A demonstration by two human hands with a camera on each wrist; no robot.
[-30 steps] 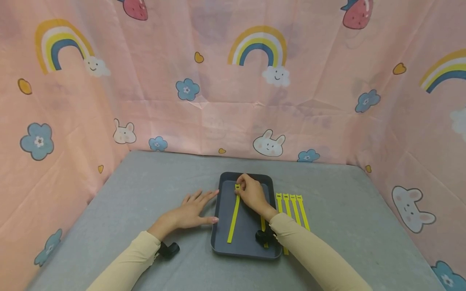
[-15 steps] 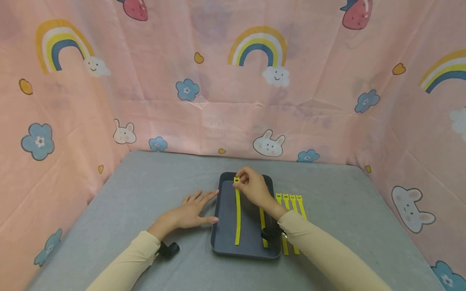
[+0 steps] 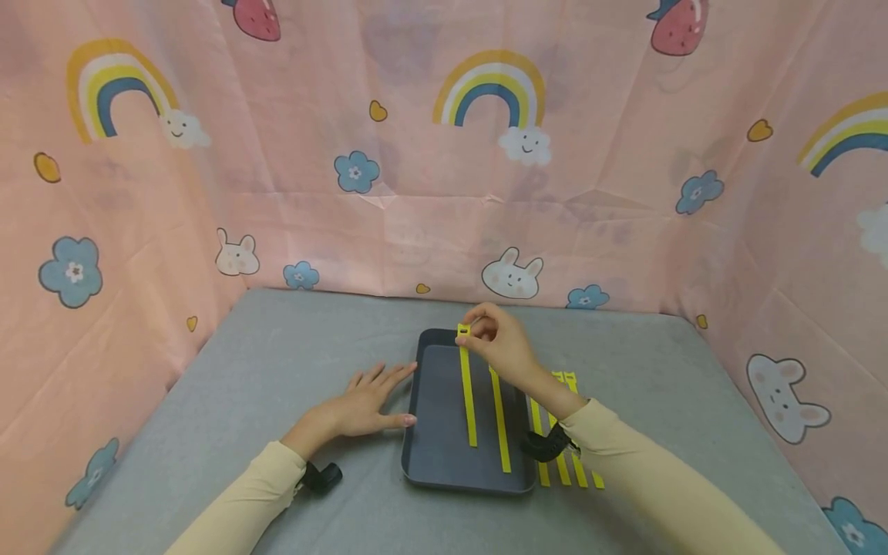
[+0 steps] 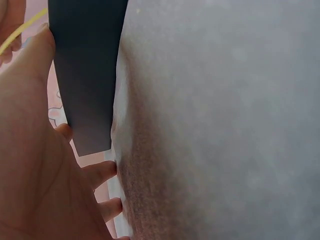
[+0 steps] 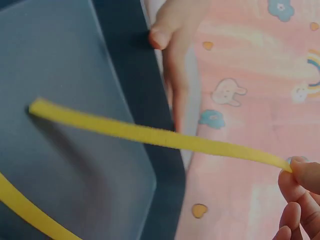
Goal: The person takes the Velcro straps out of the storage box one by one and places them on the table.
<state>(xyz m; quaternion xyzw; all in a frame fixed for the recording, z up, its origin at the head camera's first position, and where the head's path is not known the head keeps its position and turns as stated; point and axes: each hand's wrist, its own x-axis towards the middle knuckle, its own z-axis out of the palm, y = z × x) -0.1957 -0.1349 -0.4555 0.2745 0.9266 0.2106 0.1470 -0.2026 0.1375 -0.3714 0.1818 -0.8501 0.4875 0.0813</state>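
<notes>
Between thumb and fingertips, my right hand pinches the slotted head of a yellow hook-and-loop cable tie. The tie hangs over the dark grey tray; in the right wrist view, its free end is at or just above the tray floor. A second yellow cable tie lies along the tray's right side, its upper end near my right hand. My left hand, fingers spread and fairly straight, rests on the table with thumb and fingertips at the tray's left wall.
Several more yellow cable ties lie side by side on the grey table, right of the tray and partly hidden by my right wrist and sleeve. A pink patterned cloth hangs behind and at both sides of the table.
My right hand has risen and moved right and away from me with the tie. The tie's lower end has swung right across the tray. My left hand has stayed put.
</notes>
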